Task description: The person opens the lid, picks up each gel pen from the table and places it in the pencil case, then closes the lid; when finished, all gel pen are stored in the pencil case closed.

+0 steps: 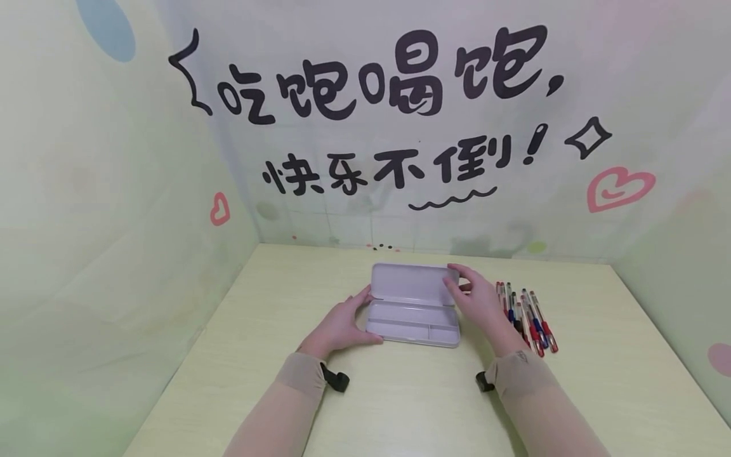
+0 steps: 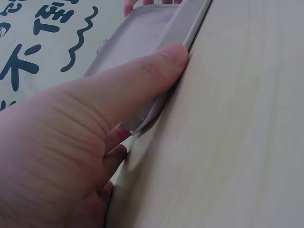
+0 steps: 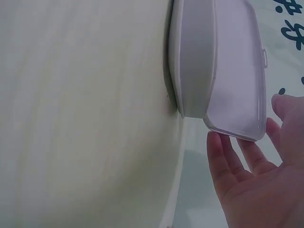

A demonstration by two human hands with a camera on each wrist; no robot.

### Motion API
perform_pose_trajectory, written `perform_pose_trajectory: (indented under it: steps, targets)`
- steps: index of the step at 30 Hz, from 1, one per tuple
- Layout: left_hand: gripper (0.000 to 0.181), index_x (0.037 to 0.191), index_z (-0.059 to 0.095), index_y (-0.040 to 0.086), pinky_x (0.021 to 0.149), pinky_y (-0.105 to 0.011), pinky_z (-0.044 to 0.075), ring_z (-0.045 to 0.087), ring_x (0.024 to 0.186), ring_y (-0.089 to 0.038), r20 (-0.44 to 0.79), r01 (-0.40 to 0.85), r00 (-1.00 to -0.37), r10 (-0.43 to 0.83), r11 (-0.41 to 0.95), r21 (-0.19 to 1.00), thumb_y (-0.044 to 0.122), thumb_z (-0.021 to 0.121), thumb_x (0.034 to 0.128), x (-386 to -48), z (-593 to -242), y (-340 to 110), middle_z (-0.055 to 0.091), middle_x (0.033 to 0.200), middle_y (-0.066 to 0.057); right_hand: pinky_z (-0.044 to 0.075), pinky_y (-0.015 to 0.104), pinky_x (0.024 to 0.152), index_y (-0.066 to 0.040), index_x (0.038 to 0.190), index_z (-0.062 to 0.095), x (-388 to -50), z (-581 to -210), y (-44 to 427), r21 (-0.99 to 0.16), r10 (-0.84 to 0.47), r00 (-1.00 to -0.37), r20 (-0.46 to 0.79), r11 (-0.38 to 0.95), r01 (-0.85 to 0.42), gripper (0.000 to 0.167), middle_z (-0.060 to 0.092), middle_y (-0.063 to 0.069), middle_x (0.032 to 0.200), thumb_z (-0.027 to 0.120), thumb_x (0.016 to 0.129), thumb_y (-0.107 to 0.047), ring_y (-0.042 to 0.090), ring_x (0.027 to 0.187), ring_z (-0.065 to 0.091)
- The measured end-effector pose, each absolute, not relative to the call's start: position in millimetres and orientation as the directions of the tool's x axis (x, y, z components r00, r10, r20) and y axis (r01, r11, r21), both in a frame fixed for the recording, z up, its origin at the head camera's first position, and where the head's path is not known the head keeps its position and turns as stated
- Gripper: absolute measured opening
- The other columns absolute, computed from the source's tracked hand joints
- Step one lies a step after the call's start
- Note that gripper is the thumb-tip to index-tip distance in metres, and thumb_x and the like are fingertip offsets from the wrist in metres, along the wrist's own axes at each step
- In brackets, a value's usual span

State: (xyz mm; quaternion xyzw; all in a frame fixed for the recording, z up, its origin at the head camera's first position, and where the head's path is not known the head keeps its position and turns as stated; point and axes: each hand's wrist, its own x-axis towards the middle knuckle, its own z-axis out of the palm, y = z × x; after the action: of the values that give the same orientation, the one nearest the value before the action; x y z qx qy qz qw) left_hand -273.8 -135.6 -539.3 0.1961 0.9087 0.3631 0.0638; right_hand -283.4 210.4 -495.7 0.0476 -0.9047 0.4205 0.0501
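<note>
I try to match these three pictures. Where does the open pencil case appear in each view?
Head: the pencil case is slightly right of centre, below mid-height, between left hand and right hand.
Left wrist: top centre, cut by the top edge, partly behind the left hand.
Right wrist: right of centre, upper half, cut by the top edge.
Shared landmark: black wall lettering.

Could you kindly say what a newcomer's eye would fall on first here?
Probably the large black Chinese lettering across the pale back wall. Below it, an open pale lilac rectangular case sits on the pale wooden table, between the left hand and right hand; slim red, blue and black pens lie to its right.
</note>
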Motion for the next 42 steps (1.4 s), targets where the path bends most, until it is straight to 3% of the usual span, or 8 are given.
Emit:
perform_pose_trajectory:
  steps: [7, 17, 24, 29, 34, 38, 42]
  targets:
    - [0.132, 0.176, 0.027, 0.021, 0.138, -0.061, 0.030, 0.035, 0.166, -0.044, 0.001, 0.281, -0.921, 0.390, 0.660, 0.697, 0.050, 0.102, 0.0719, -273, -539, -134, 0.057, 0.167, 0.007, 0.064, 0.038, 0.087, -0.018, 0.165, 0.050, -291, -495, 206, -0.772, -0.022, -0.998, 0.062, 0.632, -0.062, 0.061, 0.052, 0.024, 0.167, 0.055, 0.114, -0.050, 0.042, 0.123, 0.072]
    - [0.130, 0.175, 0.031, 0.023, 0.136, -0.058, 0.036, 0.047, 0.161, -0.032, 0.008, 0.265, -0.929, 0.369, 0.653, 0.709, 0.047, 0.104, 0.0702, -278, -544, -133, 0.058, 0.167, 0.005, 0.064, 0.055, 0.101, -0.021, 0.170, 0.043, -284, -496, 209, -0.788, -0.029, -0.998, 0.057, 0.613, -0.062, 0.064, 0.045, 0.021, 0.173, 0.053, 0.114, -0.051, 0.044, 0.131, 0.068]
    - [0.132, 0.175, 0.030, 0.024, 0.136, -0.058, 0.035, 0.047, 0.161, -0.030, 0.002, 0.254, -0.929, 0.370, 0.634, 0.730, 0.044, 0.105, 0.0689, -277, -544, -133, 0.058, 0.167, 0.005, 0.064, 0.060, 0.100, -0.014, 0.168, 0.046, -262, -491, 232, -0.737, 0.054, -0.980, 0.189, 0.667, -0.106, 0.062, 0.058, 0.025, 0.160, 0.052, 0.116, -0.045, 0.046, 0.126, 0.070]
    - [0.133, 0.175, 0.030, 0.022, 0.137, -0.060, 0.033, 0.048, 0.160, -0.032, 0.010, 0.256, -0.930, 0.367, 0.631, 0.733, 0.042, 0.106, 0.0674, -278, -539, -132, 0.059, 0.166, 0.004, 0.062, 0.056, 0.093, -0.009, 0.165, 0.050, -239, -488, 264, -0.703, 0.184, -0.966, 0.183, 0.711, 0.002, 0.061, 0.063, 0.025, 0.153, 0.048, 0.115, -0.044, 0.043, 0.124, 0.069]
    - [0.134, 0.175, 0.030, 0.021, 0.136, -0.061, 0.033, 0.048, 0.160, -0.033, 0.016, 0.264, -0.929, 0.369, 0.633, 0.728, 0.043, 0.106, 0.0677, -278, -537, -133, 0.059, 0.166, 0.004, 0.060, 0.063, 0.092, -0.003, 0.166, 0.045, -221, -490, 300, -0.673, 0.279, -0.956, 0.094, 0.725, 0.146, 0.063, 0.055, 0.033, 0.158, 0.045, 0.115, -0.041, 0.052, 0.132, 0.061]
    - [0.134, 0.175, 0.029, 0.022, 0.136, -0.062, 0.032, 0.047, 0.161, -0.033, 0.011, 0.261, -0.929, 0.369, 0.636, 0.726, 0.044, 0.105, 0.0675, -277, -538, -133, 0.059, 0.167, 0.005, 0.057, 0.070, 0.095, 0.002, 0.166, 0.039, -212, -493, 325, -0.601, 0.308, -0.951, 0.001, 0.761, 0.246, 0.066, 0.046, 0.040, 0.160, 0.043, 0.115, -0.038, 0.062, 0.136, 0.053]
    - [0.134, 0.175, 0.029, 0.022, 0.136, -0.062, 0.032, 0.047, 0.161, -0.033, 0.017, 0.264, -0.930, 0.368, 0.635, 0.726, 0.044, 0.106, 0.0674, -277, -540, -132, 0.059, 0.166, 0.006, 0.056, 0.068, 0.095, 0.008, 0.164, 0.038, -209, -495, 342, -0.540, 0.311, -0.946, -0.093, 0.782, 0.310, 0.068, 0.042, 0.043, 0.161, 0.043, 0.113, -0.037, 0.064, 0.133, 0.053]
